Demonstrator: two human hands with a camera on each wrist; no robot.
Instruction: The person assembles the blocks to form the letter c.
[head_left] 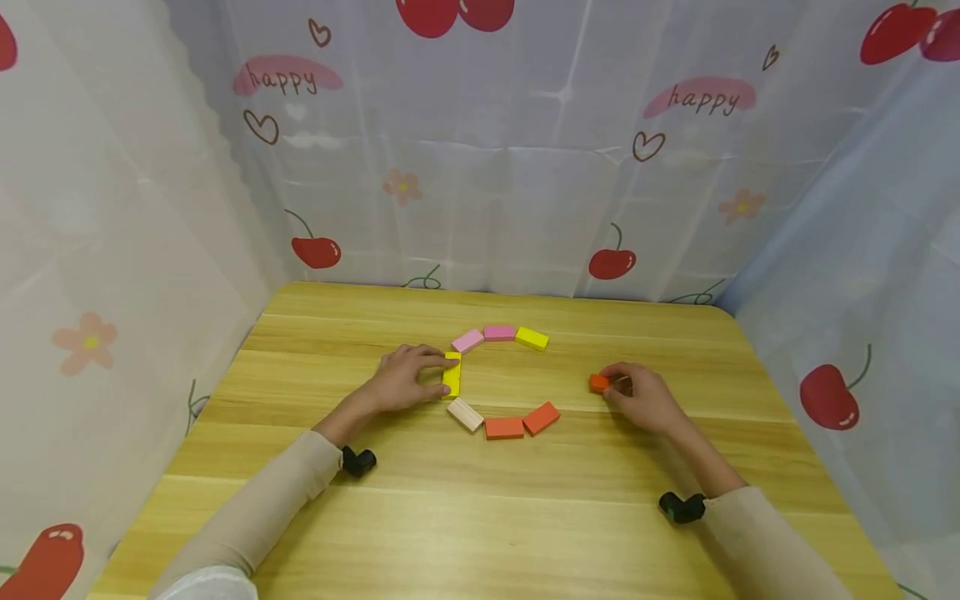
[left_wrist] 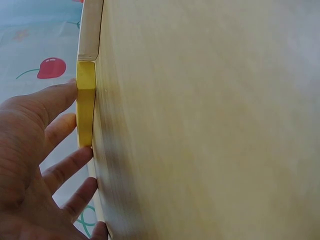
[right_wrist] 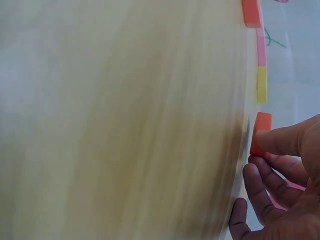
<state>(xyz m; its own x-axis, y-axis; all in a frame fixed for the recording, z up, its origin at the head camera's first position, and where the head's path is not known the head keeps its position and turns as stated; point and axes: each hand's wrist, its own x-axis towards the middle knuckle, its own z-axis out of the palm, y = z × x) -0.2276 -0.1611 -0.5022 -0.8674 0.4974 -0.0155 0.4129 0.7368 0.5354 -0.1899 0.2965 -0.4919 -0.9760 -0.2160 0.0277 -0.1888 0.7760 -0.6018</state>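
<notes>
My left hand (head_left: 405, 379) holds a yellow block (head_left: 452, 377) at the left side of a ring of small blocks, thumb toward its near end and fingertips toward its far end. In the left wrist view, thumb and fingertips lie against this yellow block (left_wrist: 86, 107), with a plain wood block (left_wrist: 91, 32) just beyond it. Over on the right, apart from the ring, my right hand (head_left: 641, 398) pinches an orange block (head_left: 597, 382) between thumb and fingers. The right wrist view shows the thumb on the face of that orange block (right_wrist: 262, 122).
Along the ring's far side lie a light pink block (head_left: 467, 341), a darker pink block (head_left: 499, 333) and a yellow block (head_left: 532, 337). Its near side has a wood block (head_left: 465, 414) and two orange blocks (head_left: 504, 428). Printed curtains (head_left: 480, 208) surround the wooden table (head_left: 480, 517).
</notes>
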